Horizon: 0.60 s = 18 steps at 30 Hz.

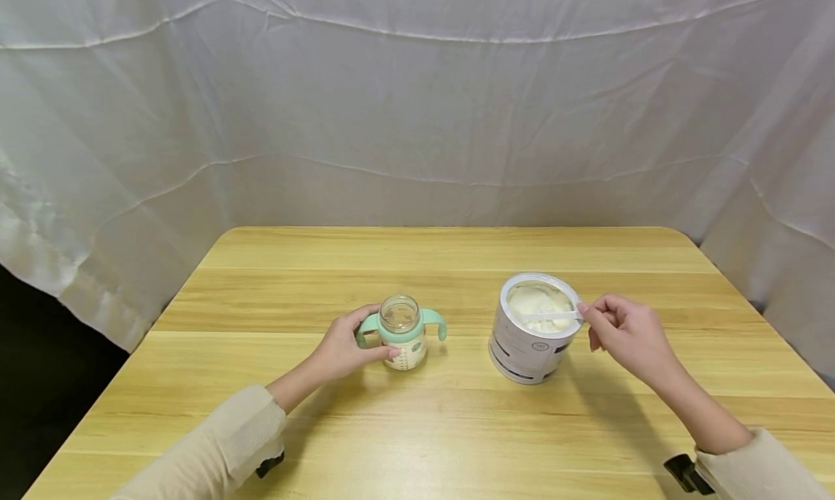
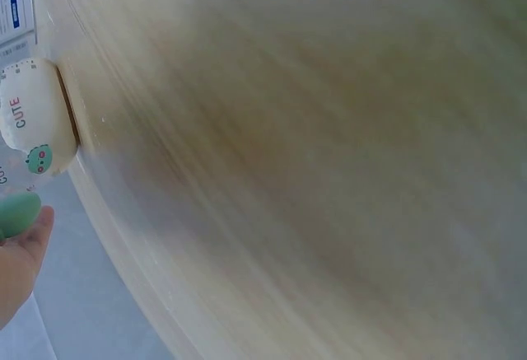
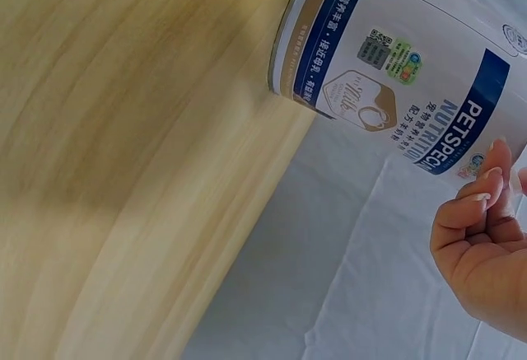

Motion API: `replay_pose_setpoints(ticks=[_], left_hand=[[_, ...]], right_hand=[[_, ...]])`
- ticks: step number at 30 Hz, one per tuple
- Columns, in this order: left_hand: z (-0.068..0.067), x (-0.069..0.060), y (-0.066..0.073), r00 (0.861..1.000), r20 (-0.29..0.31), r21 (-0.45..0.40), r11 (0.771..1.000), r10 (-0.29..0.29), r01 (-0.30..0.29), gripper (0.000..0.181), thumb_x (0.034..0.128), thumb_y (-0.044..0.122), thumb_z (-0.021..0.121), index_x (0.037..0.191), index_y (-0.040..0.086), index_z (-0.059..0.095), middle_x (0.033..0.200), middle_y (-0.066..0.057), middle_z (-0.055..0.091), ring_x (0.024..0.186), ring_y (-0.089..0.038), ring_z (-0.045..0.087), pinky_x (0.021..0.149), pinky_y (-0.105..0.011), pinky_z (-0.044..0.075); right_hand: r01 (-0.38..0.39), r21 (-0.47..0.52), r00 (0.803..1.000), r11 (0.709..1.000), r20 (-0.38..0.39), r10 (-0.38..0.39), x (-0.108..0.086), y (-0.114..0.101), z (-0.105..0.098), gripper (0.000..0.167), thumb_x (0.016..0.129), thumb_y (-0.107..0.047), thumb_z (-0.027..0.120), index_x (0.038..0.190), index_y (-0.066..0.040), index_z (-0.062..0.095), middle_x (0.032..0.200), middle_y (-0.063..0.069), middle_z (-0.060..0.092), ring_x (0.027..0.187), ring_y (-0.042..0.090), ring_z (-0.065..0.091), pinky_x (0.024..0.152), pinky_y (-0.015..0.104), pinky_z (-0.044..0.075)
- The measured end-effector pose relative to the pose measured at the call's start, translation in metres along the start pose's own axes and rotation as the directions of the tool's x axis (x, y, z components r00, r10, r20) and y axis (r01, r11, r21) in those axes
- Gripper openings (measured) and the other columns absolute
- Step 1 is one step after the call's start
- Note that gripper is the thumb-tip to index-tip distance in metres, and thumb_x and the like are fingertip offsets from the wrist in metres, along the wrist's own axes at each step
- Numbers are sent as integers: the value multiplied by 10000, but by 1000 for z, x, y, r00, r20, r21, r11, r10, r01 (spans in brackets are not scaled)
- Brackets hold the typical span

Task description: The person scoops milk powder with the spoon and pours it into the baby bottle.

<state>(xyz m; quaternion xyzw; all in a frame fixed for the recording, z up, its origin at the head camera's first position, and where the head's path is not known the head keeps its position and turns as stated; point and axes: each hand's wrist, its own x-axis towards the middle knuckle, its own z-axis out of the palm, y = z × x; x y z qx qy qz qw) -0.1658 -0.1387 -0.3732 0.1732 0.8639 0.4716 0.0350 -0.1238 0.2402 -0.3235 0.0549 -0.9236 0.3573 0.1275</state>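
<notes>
A clear baby bottle (image 1: 409,351) with a mint-green collar and two handles stands upright on the table, uncapped, with pale contents inside. My left hand (image 1: 342,349) grips it at the left handle, thumb across the front; the left wrist view catches only the bottle's side (image 2: 37,117) and part of the hand (image 2: 18,269). To the right is an open white milk powder can (image 1: 522,348) holding cream-coloured powder (image 1: 538,297). At its right rim my right hand (image 1: 633,335) pinches the handle of a white scoop (image 1: 553,316), which reaches over the powder. The scoop's bowl cannot be made out.
Both objects stand on a wood-grain table (image 1: 417,427) with rounded far corners. Pale curtains (image 1: 457,123) hang behind it and at both sides. A dark gap (image 1: 46,362) shows beyond the left edge.
</notes>
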Motion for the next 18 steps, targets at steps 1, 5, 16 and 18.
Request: replay_pose_setpoints(ticks=[1,5,16,18], left_hand=[[0,0,0,1000,-2,2,1000,-1,1,706,702,257,811,1311,78,504,1225,-81,616,1155,-260,545,1001,-468,435],[0,0,-1,1000,-5,14,1000,0,0,723,700,261,812,1322,79,490,1233,-85,611,1170,-267,536,1012,-477,425],[-5,-3,-4,1000,-9,15,1000,26,-26,761,727,279,793,1365,77,431,1347,-113,517,1217,-299,496,1012,-484,433],[-8,-4,-5,999,-22,29,999,41,-41,778,732,283,788,1379,75,410,1390,-119,470,1253,-319,459,1033,-493,413]], right_hand=[[-2,3,1000,1000,2,2,0,0,0,302,941,-269,537,727,-58,564,509,-36,553,413,68,368,377,249,307],[0,8,1000,1000,3,0,0,-1,-2,290,943,-271,534,750,-57,572,519,-42,559,423,72,383,377,250,310],[149,14,979,989,-144,-146,-2,6,-7,209,913,-166,573,1026,3,623,711,-190,571,635,-42,483,506,153,372],[207,-19,963,978,-175,-207,-2,8,-9,275,887,-139,597,1119,10,594,838,-142,610,775,-84,474,603,147,371]])
